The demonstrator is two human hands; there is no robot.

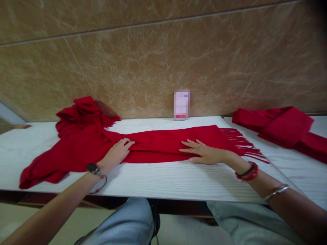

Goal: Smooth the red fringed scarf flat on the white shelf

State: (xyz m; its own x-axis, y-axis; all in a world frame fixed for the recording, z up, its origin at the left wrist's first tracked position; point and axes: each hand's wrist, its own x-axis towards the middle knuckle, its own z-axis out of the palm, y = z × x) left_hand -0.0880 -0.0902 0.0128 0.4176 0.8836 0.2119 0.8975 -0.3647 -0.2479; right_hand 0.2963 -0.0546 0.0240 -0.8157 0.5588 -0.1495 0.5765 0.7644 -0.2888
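A red fringed scarf (158, 139) lies lengthwise on a white wood-grain table (163, 180). Its right part is spread in a long band with a slight crease along it, and the tassels (245, 146) fan out at the right end. Toward the left the cloth is loose and bunched, heaped near the wall. My left hand (120, 148) rests on the scarf where the bunched part meets the flat band, its fingers slightly bent and apart. Across the flat band, near the tassels, my right hand (201, 152) lies with fingers spread, its thumb side by the scarf's near edge.
Another red cloth (283, 126) lies folded on the table at the right, past a seam in the tabletop. A pinkish, blurred-out phone-like object (182, 105) leans upright against the brown marbled wall (158, 68). My knees are below the table's front edge.
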